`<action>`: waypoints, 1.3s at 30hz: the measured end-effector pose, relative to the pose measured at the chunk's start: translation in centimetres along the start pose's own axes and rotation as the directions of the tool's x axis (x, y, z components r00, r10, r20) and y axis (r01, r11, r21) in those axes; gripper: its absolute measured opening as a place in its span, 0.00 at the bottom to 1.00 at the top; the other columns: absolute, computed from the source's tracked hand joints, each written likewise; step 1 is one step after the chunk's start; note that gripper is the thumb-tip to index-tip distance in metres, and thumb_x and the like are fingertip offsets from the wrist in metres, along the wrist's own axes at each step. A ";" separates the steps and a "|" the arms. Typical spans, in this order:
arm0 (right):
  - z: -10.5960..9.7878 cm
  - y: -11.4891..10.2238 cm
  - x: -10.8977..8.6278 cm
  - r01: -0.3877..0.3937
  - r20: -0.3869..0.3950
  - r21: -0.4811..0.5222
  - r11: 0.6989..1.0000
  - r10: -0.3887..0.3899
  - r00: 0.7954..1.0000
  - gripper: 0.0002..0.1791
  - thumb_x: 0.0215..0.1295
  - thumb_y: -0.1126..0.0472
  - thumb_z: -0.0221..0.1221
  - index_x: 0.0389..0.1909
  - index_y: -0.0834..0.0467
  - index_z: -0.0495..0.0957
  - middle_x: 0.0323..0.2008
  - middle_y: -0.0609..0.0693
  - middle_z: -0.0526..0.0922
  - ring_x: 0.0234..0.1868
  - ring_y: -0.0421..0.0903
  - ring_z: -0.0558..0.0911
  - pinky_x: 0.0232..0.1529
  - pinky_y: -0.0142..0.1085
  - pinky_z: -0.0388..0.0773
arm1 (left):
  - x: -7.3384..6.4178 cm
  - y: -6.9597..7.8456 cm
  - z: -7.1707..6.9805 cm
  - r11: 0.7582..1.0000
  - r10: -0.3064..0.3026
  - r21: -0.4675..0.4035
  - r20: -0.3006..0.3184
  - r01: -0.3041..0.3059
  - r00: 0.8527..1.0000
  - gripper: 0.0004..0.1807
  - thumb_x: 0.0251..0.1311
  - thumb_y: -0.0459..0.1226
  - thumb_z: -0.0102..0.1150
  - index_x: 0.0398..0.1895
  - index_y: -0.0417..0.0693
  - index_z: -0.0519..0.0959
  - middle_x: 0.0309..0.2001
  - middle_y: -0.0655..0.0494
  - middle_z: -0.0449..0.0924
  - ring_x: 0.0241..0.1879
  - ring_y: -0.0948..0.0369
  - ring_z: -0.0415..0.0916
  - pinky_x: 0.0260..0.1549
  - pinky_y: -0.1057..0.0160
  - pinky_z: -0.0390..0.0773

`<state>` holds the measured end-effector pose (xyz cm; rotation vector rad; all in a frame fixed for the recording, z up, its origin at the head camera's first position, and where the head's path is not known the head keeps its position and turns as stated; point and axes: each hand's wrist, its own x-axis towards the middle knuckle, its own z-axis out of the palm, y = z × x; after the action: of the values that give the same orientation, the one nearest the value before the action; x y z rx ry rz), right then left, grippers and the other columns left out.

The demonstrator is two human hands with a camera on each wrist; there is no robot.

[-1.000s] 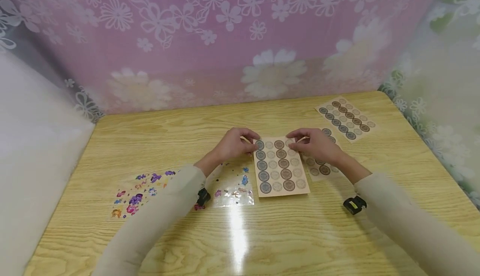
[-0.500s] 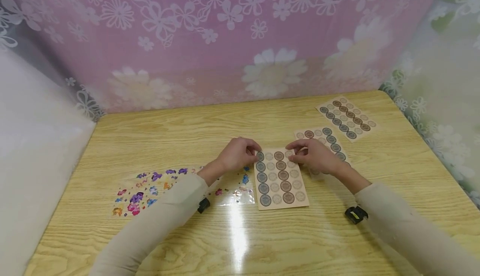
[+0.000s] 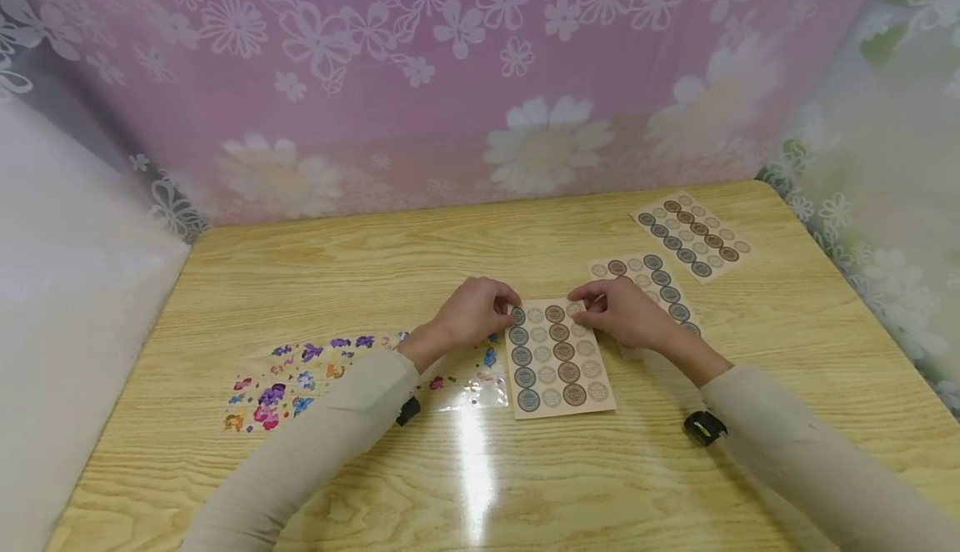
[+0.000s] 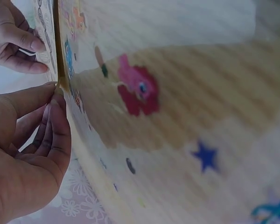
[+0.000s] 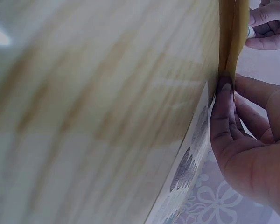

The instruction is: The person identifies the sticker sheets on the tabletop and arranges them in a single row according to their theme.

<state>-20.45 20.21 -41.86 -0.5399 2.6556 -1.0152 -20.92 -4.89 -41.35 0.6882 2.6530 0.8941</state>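
Observation:
Both hands hold one tan sticker sheet (image 3: 558, 377) with columns of round blue-grey, brown and pale stickers. My left hand (image 3: 474, 310) pinches its upper left corner; in the left wrist view the left hand (image 4: 32, 149) grips the edge between thumb and fingers. My right hand (image 3: 622, 312) pinches the upper right corner, as the right hand (image 5: 256, 130) shows close up in its wrist view. The sheet lies low over the table, its edge seen side-on in both wrist views. Clear sticker sheets with colourful pony figures (image 3: 273, 398) lie to the left, partly hidden by the left arm.
A second tan sticker sheet (image 3: 660, 285) lies partly beneath the right hand. Another matching sheet (image 3: 693, 235) rests farther back at the right. The wood-grain table (image 3: 360, 268) meets a pink flowered cloth (image 3: 420, 135) at its back edge.
Both hands have brought the tan sheet down toward the person, then shifted it slightly left. The second sheet behind the right hand shows more than before. Both grips stay on the corners.

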 end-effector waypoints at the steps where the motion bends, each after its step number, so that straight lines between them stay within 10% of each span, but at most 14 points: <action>1: 0.0 0.0 0.1 0.000 -0.003 -0.010 1.000 0.000 1.000 0.17 0.61 0.63 0.64 0.49 0.66 0.80 0.33 0.50 0.82 0.34 0.43 0.79 0.37 0.38 0.75 | 0.0 0.0 0.0 1.000 0.002 0.005 0.000 -0.002 1.000 0.13 0.57 0.35 0.66 0.45 0.42 0.83 0.29 0.59 0.76 0.30 0.63 0.71 0.29 0.69 0.71; 39: 1.3 -1.2 -0.4 -0.022 -0.093 -0.208 0.978 0.003 0.996 0.19 0.58 0.60 0.66 0.49 0.64 0.80 0.38 0.53 0.75 0.35 0.48 0.74 0.35 0.40 0.71 | 0.0 -0.6 -0.2 0.991 -0.005 0.135 0.001 0.005 1.000 0.13 0.55 0.41 0.69 0.42 0.47 0.85 0.32 0.60 0.79 0.31 0.65 0.72 0.35 0.66 0.73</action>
<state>-19.33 18.81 -41.92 -0.5295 2.8633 -0.7795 -21.22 -5.40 -41.51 0.7124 2.7325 0.7178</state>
